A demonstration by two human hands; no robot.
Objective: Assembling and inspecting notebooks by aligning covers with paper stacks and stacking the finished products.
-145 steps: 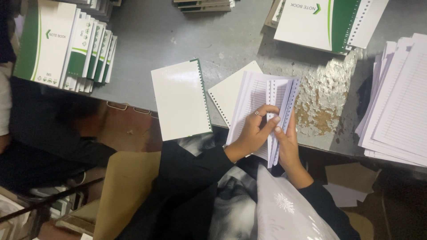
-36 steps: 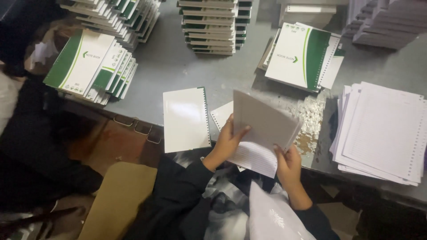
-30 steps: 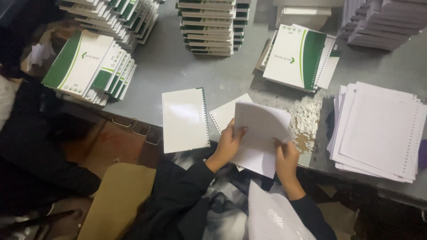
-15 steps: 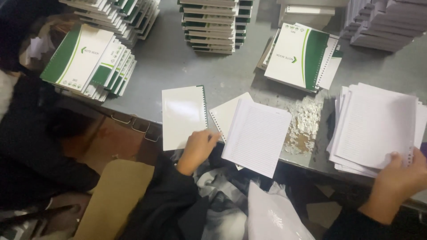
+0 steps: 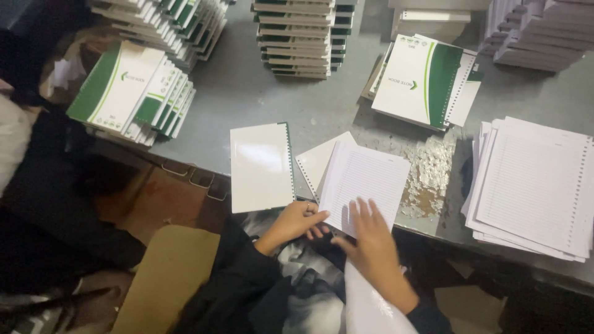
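Observation:
A stack of lined, hole-punched sheets point(image 5: 366, 180) lies flat at the near edge of the grey table point(image 5: 260, 99), partly on top of a white card point(image 5: 318, 158). My left hand point(image 5: 297, 219) rests at the stack's lower left corner, fingers on its edge. My right hand point(image 5: 371, 238) lies with spread fingers on the stack's near edge, blurred. A white cover with a green spine strip point(image 5: 260, 166) lies just left of the stack.
A big pile of lined sheets point(image 5: 535, 185) sits at the right. Green-and-white notebooks lie at the far right point(image 5: 424, 80) and fan out at the left point(image 5: 133, 93). Tall notebook stacks point(image 5: 300, 37) stand behind. Paper scraps point(image 5: 430, 176) litter the table.
The sheets were held up in both hands, then laid flat. My right hand reached out to the right pile and has come back onto the stack.

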